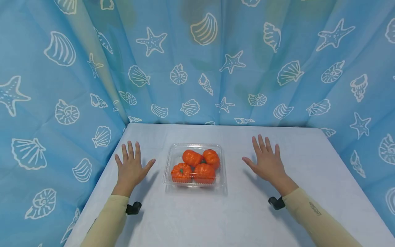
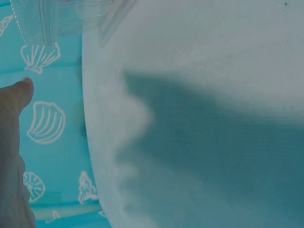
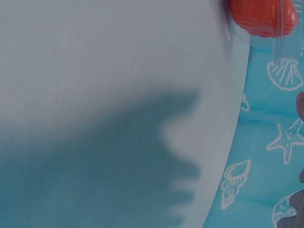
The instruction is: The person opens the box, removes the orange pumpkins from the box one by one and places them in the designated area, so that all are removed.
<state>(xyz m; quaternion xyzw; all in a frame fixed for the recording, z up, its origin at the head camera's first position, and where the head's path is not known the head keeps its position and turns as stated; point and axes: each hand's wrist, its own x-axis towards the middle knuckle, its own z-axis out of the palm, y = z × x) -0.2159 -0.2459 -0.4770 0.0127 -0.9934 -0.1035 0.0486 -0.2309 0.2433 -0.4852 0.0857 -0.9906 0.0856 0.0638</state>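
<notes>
A clear plastic box (image 1: 221,178) stands on the white table between the two hands. Inside it sit several small orange pumpkins (image 1: 192,157), some with green stems; whether a lid covers them I cannot tell. My left hand (image 1: 131,170) hovers left of the box with its fingers spread, holding nothing. On the other side my right hand (image 1: 267,163) is likewise spread in the air, apart from the box. The left wrist view catches a corner of the clear box (image 2: 71,19); in the right wrist view one orange pumpkin (image 3: 261,16) shows through its wall.
A white cloth covers the table (image 1: 197,219). Behind it and at both sides hangs a blue curtain (image 1: 197,61) printed with white shells and starfish. Each wrist carries a small black camera, one by the left sleeve (image 1: 106,219) and one by the right sleeve (image 1: 318,216).
</notes>
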